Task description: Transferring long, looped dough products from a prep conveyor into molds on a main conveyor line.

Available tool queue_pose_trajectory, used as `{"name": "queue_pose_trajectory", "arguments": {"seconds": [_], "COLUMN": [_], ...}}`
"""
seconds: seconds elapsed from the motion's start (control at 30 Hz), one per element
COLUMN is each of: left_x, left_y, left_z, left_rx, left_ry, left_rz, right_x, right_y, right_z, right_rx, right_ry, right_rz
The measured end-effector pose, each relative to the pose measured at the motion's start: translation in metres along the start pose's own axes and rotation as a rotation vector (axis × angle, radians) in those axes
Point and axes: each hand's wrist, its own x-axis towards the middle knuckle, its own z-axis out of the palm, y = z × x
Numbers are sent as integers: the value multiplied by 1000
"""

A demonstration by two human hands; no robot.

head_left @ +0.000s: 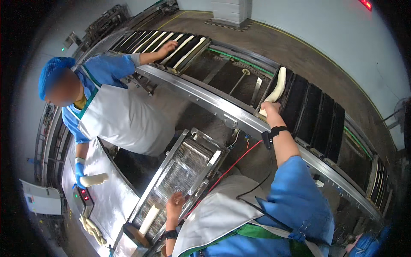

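My right hand [270, 110] grips the lower end of a long pale dough strip [280, 85] lying along a black grooved tray [304, 111] on the conveyor. My left hand [174, 204] is over the narrow metal mesh belt [182, 169], empty, with its fingers loosely curled and apart. Just left of that hand, a short dough log [149, 218] lies on the belt's lower end.
A co-worker [111, 115] stands at left, one gloved hand holding dough at a scale [83, 195], the other hand over dough-filled trays [141, 38]. Coiled dough [92, 227] lies on the steel table [111, 201]. A red cable [233, 165] hangs beside the mesh belt.
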Motion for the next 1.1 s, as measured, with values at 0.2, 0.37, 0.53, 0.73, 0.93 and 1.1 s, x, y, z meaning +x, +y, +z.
{"name": "queue_pose_trajectory", "arguments": {"seconds": [0.2,0.37,0.53,0.73,0.93,1.1], "left_x": [-20,-52,-92,-140,-144,-124], "left_y": [22,-9,-58,-107,-83,-64], "left_z": [-30,-62,-98,-121,-97,-97], "left_rx": [516,845,769,842,778,389], "left_ry": [253,365,394,436,455,206], "left_rz": [285,77,-115,-376,-445,-342], "right_x": [24,17,54,33,-23,-52], "right_y": [19,42,106,123,128,124], "right_z": [0,-18,-92,-169,-162,-120], "right_rx": [-111,-243,212,217,-356,-28], "right_ry": [-70,5,-237,-67,370,-615], "right_rz": [-44,-256,-247,-219,-548,-848]}}
